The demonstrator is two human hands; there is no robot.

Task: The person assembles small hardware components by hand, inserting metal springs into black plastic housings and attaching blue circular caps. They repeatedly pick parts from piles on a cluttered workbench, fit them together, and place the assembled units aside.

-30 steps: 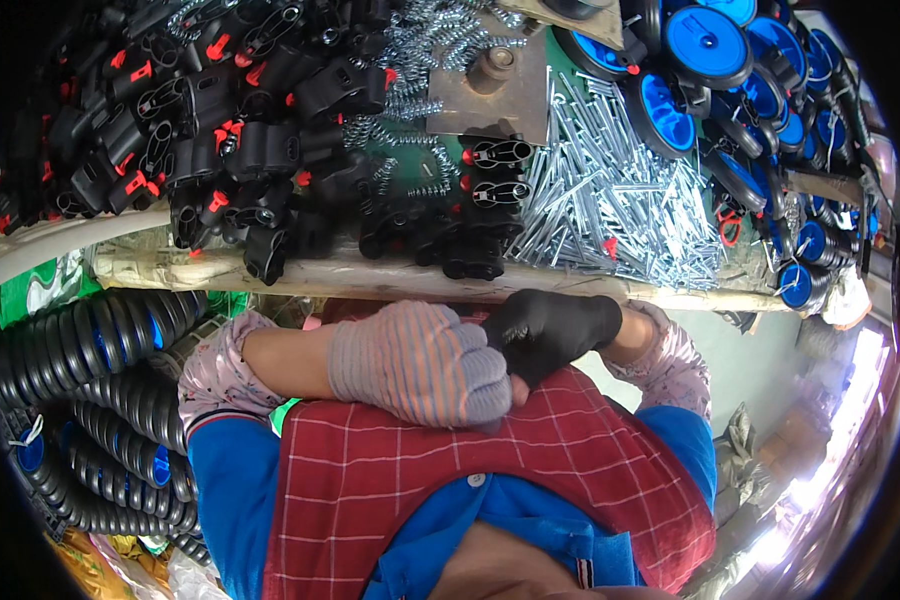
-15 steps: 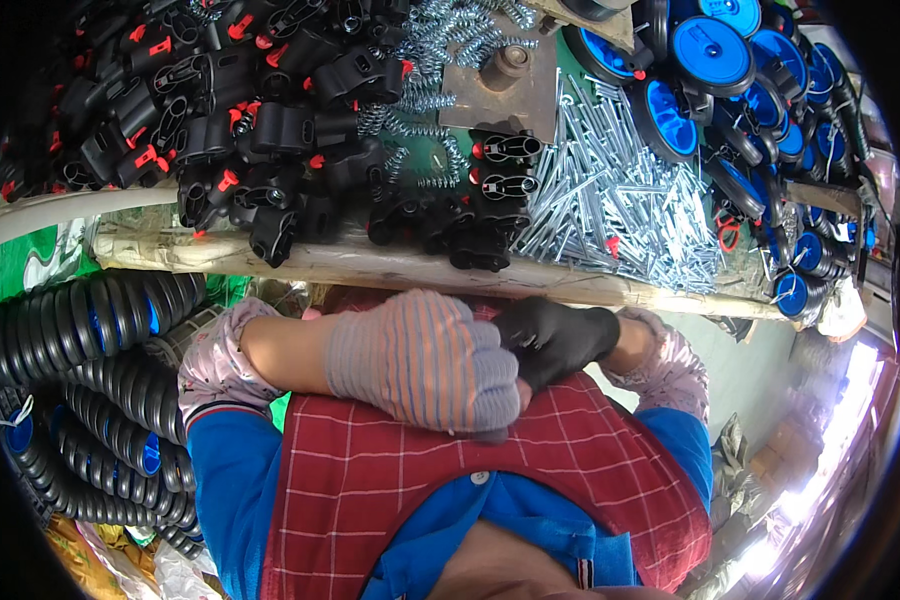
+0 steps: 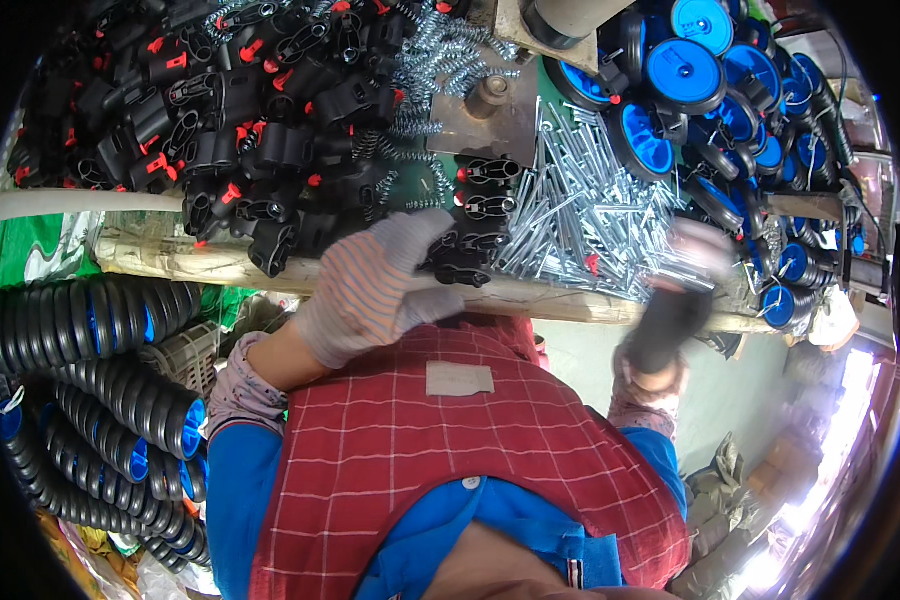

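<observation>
My left hand [image 3: 365, 285], in a grey glove with orange and blue stripes, is at the bench's front edge. Its fingers and thumb are spread apart, with nothing visible between them. Just past its fingertips is a small group of black plastic housings [image 3: 463, 258]. My right hand [image 3: 682, 290] wears a black glove that leaves the fingertips bare. It reaches over the right front part of a heap of long silver metal pins [image 3: 580, 200]. Motion smears its fingers, so whether they hold anything is unclear.
Many black housings with red tabs [image 3: 225, 150] cover the bench's left side. Coil springs [image 3: 450, 65] lie behind a metal plate [image 3: 515, 130] with a round post. Blue-centred wheels [image 3: 685, 70] pile up at right. Rows of black wheels [image 3: 90, 310] stand below left; the wooden bench edge [image 3: 530, 300] runs across.
My hands were together in front of the apron and have separated. The left has moved left and up to the bench edge, the right out to the pins.
</observation>
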